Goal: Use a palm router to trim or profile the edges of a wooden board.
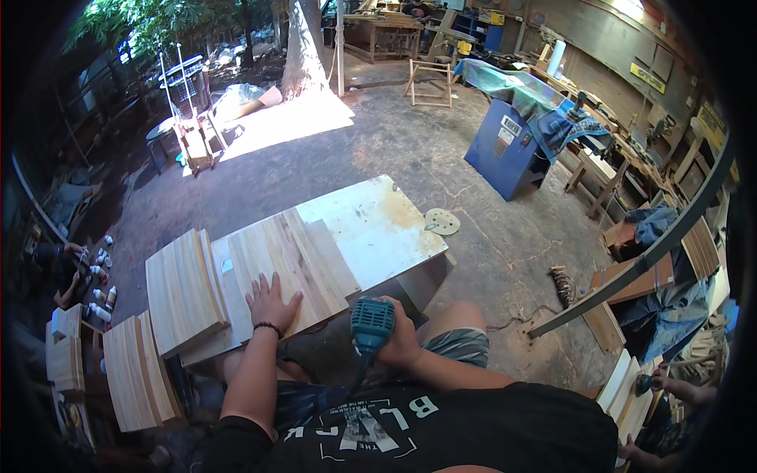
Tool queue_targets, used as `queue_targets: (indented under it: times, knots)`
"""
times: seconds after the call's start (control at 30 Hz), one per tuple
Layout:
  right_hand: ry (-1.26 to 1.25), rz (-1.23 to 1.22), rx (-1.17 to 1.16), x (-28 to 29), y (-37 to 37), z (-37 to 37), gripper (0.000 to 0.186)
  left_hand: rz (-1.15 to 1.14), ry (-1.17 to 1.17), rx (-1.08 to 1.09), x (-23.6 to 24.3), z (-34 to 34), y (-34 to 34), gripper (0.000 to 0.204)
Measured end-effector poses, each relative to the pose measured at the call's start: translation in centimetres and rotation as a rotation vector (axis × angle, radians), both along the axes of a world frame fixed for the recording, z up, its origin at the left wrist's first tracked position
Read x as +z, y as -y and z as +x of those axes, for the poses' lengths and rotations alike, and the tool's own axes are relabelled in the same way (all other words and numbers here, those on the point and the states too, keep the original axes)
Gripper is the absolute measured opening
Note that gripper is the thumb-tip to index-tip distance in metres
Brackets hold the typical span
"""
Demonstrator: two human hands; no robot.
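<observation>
My left hand (272,303), a dark bracelet at its wrist, lies flat with spread fingers on a pale wooden board (276,244). The board rests on a white-topped worktable (371,217), beside another wooden panel. In my right hand (400,335) is a teal electric sander (372,323), its vented motor end facing up and its cord running down toward my lap. The sander's pad is hidden from view. It is held at the near edge of the table, apart from the board. A round yellow sanding disc with holes (442,221) shows at the table's far right corner.
Stacked wooden panels (185,288) stand at the left, more (142,370) lower down. A curved grey metal bar (631,272) crosses the right side. Nearby a co-worker's hand (670,385) holds a sander. A blue cabinet machine (509,150) stands farther off; another person sits far left by several bottles.
</observation>
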State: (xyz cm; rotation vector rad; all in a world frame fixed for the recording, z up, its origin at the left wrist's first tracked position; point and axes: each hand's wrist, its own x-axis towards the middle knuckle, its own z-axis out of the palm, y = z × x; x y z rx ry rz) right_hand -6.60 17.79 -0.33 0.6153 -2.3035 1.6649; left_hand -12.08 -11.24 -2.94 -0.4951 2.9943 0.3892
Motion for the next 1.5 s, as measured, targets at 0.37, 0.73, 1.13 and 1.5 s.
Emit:
queue_targets:
  times: [0.37, 0.73, 1.13, 1.5]
  knots:
    - [-0.355, 0.295, -0.093, 1.3, 0.1, -5.2, 0.049, -0.059, 0.015, -0.034, -0.7, -0.7, 0.7, 0.092]
    - [-0.115, 0.109, -0.052, 2.4, 1.1, -9.3, 0.026, -0.188, -0.042, -0.071, -3.9, -1.5, 3.6, 0.09]
    - [-0.188, 0.272, 0.05, 2.4, 2.5, -11.0, 0.029, 0.798, -0.382, -0.583, 4.1, -1.0, -1.8, 0.088]
    - [-0.289, 0.13, -0.016, 2.2, 2.6, -9.0, 0.086, 0.495, -0.366, -0.397, 14.0, 0.7, -10.4, 0.075]
